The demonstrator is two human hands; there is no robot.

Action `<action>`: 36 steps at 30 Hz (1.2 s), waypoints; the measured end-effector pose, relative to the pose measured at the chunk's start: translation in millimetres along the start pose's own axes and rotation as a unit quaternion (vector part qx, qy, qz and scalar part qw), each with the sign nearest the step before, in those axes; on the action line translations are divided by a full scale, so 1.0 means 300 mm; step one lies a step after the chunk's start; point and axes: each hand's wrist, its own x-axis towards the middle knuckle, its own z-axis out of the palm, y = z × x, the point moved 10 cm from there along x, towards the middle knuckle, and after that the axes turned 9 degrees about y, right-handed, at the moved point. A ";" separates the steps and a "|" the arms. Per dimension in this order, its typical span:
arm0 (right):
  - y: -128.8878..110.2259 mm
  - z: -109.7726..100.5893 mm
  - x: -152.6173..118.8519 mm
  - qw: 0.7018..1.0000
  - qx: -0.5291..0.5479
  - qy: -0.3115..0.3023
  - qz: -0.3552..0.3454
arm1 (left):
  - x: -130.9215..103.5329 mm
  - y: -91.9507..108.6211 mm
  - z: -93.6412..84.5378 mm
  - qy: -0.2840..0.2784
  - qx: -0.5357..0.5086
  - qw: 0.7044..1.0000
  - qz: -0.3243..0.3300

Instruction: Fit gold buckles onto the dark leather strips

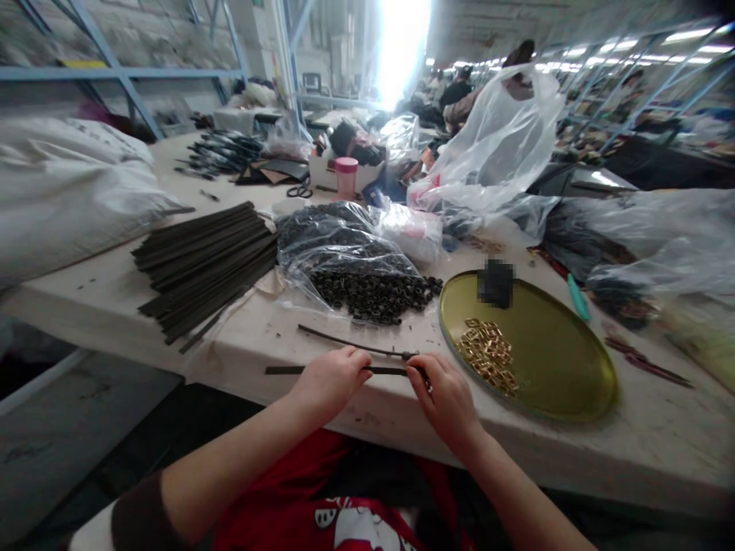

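Near the front edge of the table, my left hand (330,383) pinches a dark flat strap (386,371) along its length. My right hand (445,394) is closed round the strap's right end, where a small bit of gold-coloured metal shows between the fingers. Just behind lies a second dark strap (344,339), its right end, with a small dark piece on it, reaching my right fingertips. Small black rings (373,297) spill from a clear plastic bag (344,241) beyond my hands. To the right, gold-coloured metal buckles (488,356) lie in a round golden tray (566,356).
A fanned stack of dark straps (207,264) lies left, beside a large white sack (69,191). Behind are scissors (299,191), a pink-lidded jar (346,177) and a big clear plastic bag (494,145). Red-handled snips (648,362) lie right of the tray. People are in the background.
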 end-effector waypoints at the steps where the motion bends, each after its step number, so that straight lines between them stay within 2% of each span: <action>1: 0.019 0.007 0.017 0.998 -0.049 0.009 -0.024 | 0.012 -0.021 0.006 0.018 0.022 1.000 0.012; 3: 0.045 0.052 0.038 0.990 -0.119 0.004 -0.077 | 0.026 -0.051 0.039 0.029 0.046 0.998 0.029; 6: 0.074 0.135 0.060 0.975 -0.169 -0.005 -0.143 | 0.033 -0.080 0.089 0.036 0.071 0.996 0.041; 9: 0.118 0.169 0.093 0.970 -0.183 0.015 -0.157 | 0.040 -0.167 0.071 0.047 0.101 0.994 0.020; 11: 0.145 0.168 0.113 0.972 -0.172 0.032 -0.153 | 0.042 -0.300 0.000 0.061 0.135 0.988 -0.030; 13: 0.163 0.162 0.124 0.976 -0.153 0.044 -0.148 | 0.034 -0.483 -0.107 0.081 0.180 0.974 -0.109; 15: 0.174 0.155 0.128 0.979 -0.140 0.053 -0.137 | 0.016 -0.672 -0.212 0.096 0.224 0.950 -0.194; 17: 0.178 0.148 0.129 0.982 -0.133 0.059 -0.123 | -0.007 -0.829 -0.278 0.097 0.259 0.923 -0.268; 19: 0.175 0.143 0.129 0.983 -0.129 0.065 -0.115 | -0.023 -0.926 -0.298 0.089 0.278 0.903 -0.315; 22: 0.171 0.136 0.131 0.984 -0.123 0.069 -0.108 | -0.033 -0.973 -0.300 0.084 0.291 0.886 -0.350; 25: 0.171 0.122 0.134 0.986 -0.111 0.075 -0.101 | -0.037 -0.934 -0.333 0.090 0.294 0.881 -0.359; 28: 0.156 0.087 0.132 0.988 -0.080 0.092 -0.091 | -0.036 -0.813 -0.392 0.109 0.288 0.893 -0.330; 30: 0.134 0.050 0.125 0.991 -0.036 0.108 -0.068 | -0.043 -0.684 -0.411 0.120 0.274 0.909 -0.291; 32: 0.113 0.018 0.114 0.992 0.046 0.116 -0.011 | -0.065 -0.528 -0.393 0.122 0.247 0.930 -0.242; 34: 0.092 0.008 0.095 0.975 0.183 0.106 0.073 | -0.085 -0.327 -0.321 0.108 0.168 0.971 -0.130; 36: 0.063 0.017 0.069 0.935 0.312 0.082 0.145 | -0.125 -0.152 -0.233 0.075 0.074 0.993 -0.052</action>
